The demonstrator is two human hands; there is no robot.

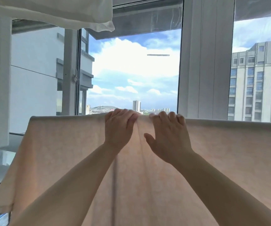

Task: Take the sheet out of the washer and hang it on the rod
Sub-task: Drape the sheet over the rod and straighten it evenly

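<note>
**Sheet draped over the rod; both hands working at the top fold**

Position: the sheet (pixel 213 160), pale peach and thin enough that daylight is glowing through it, is hanging in front of the window (pixel 131 70) with its top edge folded over a horizontal line. The rod itself is not showing; I am inferring it lies under that fold. The near panel is falling straight down toward the camera, and its left corner (pixel 2 204) is hanging free near the bottom left.

Grip: the left hand (pixel 118 128) is curling its fingers (pixel 131 119) over the top fold, apparently pinching cloth there. The right hand (pixel 167 136) is hooking its fingertips (pixel 172 115) over the same edge, with the thumb spread free against the front panel. The two hands are sitting close together, just either side of a vertical gather of creases (pixel 139 136).

Handling judgement: the cloth is reading as light, soft and fully limp, with no stiffness to hold a shape. If damp, it is probably clinging to itself, which would explain the bunching at centre. It is likely sliding easily along the fold, so uneven pulls risk dragging one side down.

Where to hold: the top fold looks best, pinching through both layers and drawing outward from the centre creases to spread the width.

Other: a white cloth (pixel 66 12) is hanging overhead at top left.
</note>
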